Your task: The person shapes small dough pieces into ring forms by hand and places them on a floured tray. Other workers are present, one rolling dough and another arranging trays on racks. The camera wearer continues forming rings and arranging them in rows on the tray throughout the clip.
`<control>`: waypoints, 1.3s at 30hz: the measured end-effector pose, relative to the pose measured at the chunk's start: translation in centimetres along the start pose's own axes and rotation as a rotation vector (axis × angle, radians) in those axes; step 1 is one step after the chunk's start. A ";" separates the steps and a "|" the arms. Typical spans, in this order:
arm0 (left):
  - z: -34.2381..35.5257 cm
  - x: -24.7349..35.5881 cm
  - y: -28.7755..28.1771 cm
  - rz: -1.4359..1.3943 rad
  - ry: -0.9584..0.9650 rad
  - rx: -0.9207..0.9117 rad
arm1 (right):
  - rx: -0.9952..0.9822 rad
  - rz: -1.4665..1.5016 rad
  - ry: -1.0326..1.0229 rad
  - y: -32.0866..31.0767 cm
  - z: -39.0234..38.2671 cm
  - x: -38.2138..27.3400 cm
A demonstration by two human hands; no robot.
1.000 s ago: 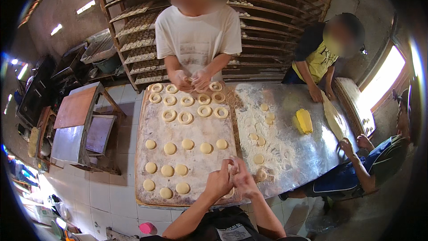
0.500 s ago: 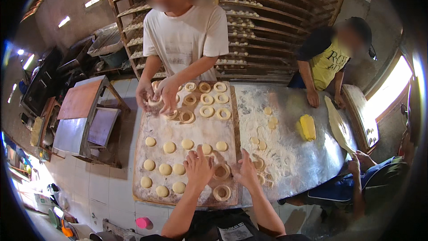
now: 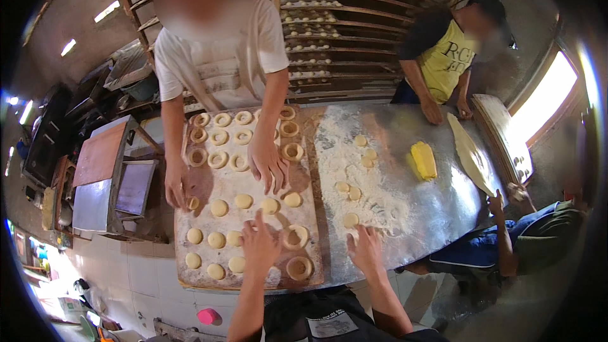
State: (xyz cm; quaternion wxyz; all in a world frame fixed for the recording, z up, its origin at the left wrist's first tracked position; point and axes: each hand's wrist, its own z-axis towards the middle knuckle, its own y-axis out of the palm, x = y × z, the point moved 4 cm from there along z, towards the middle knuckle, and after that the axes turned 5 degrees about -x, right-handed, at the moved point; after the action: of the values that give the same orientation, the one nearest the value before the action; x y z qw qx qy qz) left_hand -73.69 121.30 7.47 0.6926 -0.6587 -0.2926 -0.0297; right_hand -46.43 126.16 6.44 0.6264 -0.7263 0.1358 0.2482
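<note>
My left hand (image 3: 259, 247) is over the near part of a floured wooden board (image 3: 304, 183), its fingers apart among pale dough rounds (image 3: 216, 239). Under its fingertips the contact is hidden. To its right lie two dough rings (image 3: 299, 268) at the board's near right corner. My right hand (image 3: 367, 250) is past the board's right edge, low over the floured metal table (image 3: 405, 247). Its thumb and fingers are apart, just below a small flat dough disc (image 3: 350, 220). Whether the fingertips touch anything is unclear.
Across the board, a co-worker's hands (image 3: 269, 161) reach in; one is beside a small ring at the left edge. Dough rings (image 3: 218, 159) fill the far end. On the table lie a yellow block (image 3: 423, 161) and a long dough sheet (image 3: 470, 155), with two other people there.
My right hand has moved off the board's edge onto the floured table. My left hand has shifted slightly left. The co-worker's hands have come nearer and spread apart. The whole view has shifted.
</note>
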 end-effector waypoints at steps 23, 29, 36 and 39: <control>-5.1 15.0 3.5 -0.443 0.435 -0.071 | 0.282 0.397 -0.306 -3.5 0.6 -0.9; -6.1 13.3 4.0 -0.928 0.390 0.012 | -0.669 1.823 -0.174 -1.1 0.0 0.6; -8.5 11.3 3.4 -1.110 0.301 0.044 | -0.384 0.857 -0.396 -1.7 -1.6 -4.2; -8.6 10.5 2.1 -0.479 0.306 0.275 | -0.679 1.413 -0.009 -0.7 -1.8 -5.5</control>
State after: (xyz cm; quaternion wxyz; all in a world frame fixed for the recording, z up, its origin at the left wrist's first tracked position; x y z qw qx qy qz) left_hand -60.95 117.20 10.57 0.7844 -0.4591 -0.3330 -0.2509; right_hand -50.35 123.88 10.10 0.0642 -0.6183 0.4800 0.6191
